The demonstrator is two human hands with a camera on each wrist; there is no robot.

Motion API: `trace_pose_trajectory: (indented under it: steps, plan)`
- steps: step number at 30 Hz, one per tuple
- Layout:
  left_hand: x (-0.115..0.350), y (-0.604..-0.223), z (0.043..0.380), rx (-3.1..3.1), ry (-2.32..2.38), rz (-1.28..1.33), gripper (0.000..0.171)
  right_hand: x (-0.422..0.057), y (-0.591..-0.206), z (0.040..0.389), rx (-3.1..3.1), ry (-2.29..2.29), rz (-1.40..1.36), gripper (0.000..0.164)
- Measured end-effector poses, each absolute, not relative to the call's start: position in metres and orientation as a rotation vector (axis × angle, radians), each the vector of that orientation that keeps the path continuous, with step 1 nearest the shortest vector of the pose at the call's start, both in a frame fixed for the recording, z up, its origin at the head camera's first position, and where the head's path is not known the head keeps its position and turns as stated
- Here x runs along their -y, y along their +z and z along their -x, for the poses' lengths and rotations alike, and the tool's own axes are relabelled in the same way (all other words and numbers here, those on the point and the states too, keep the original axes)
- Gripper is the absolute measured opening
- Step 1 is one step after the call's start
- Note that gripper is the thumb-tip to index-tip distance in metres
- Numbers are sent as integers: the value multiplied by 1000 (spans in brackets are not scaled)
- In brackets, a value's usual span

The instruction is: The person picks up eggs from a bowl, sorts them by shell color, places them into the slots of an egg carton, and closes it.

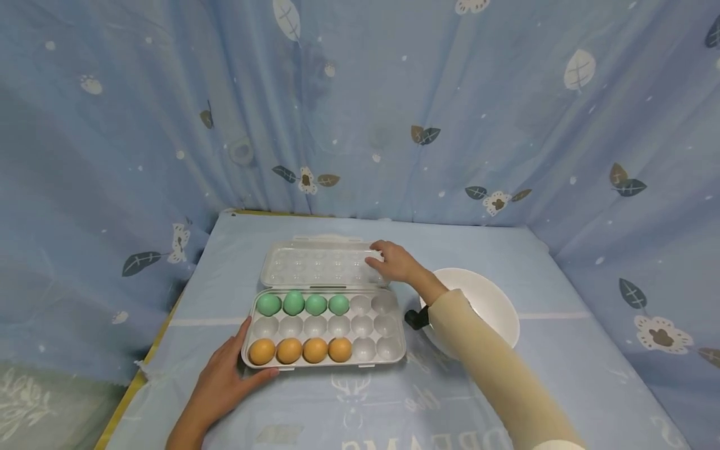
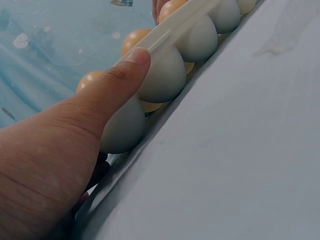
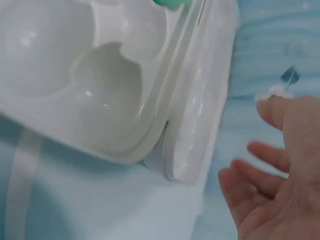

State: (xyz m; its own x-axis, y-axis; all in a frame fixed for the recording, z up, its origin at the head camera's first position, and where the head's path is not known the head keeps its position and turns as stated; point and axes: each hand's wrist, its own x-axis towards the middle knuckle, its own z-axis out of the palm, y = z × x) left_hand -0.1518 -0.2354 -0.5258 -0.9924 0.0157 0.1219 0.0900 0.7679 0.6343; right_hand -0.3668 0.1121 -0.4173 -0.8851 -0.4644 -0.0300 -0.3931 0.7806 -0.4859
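A white plastic egg carton lies with its clear lid folded back behind it. Green eggs fill part of the back row, and orange eggs part of the front row; the middle row's cups hold nothing. My left hand grips the carton's front left corner, thumb along the front rim and fingers at the left side. Above the lid's right end is my right hand, its fingers loosely bent around nothing. In the right wrist view, this hand is apart from the carton.
To the right of the carton stands a white bowl, partly covered by the right forearm. A black object shows at the bowl's left edge, its remainder hidden by the sleeve. A patterned blue curtain hangs behind the cloth-covered table.
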Motion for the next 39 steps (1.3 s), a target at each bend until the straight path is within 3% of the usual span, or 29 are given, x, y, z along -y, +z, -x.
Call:
trace_pose_trajectory:
  steps: [6, 15, 20, 31, 34, 39]
  plan:
    - [235, -524, 152, 2855, -1026, 83, 120, -105, -427, 384, -2773, -767, 305, 71]
    - [232, -527, 150, 2864, -1019, 65, 120, -105, -443, 383, -2775, -864, 137, 70]
    - [233, -529, 147, 2872, -1007, 53, 120, -109, -459, 386, -2593, -1063, 15, 77]
    - [237, -524, 150, 2851, -1007, 55, 121, -116, -426, 388, -2404, -1650, -12, 78]
    - [236, -524, 151, 2842, -1025, 71, 120, -124, -419, 380, -2386, -1745, 72, 72]
    - [234, -526, 151, 2829, -1036, 89, 120, -139, -409, 351, -2408, -1744, 205, 76]
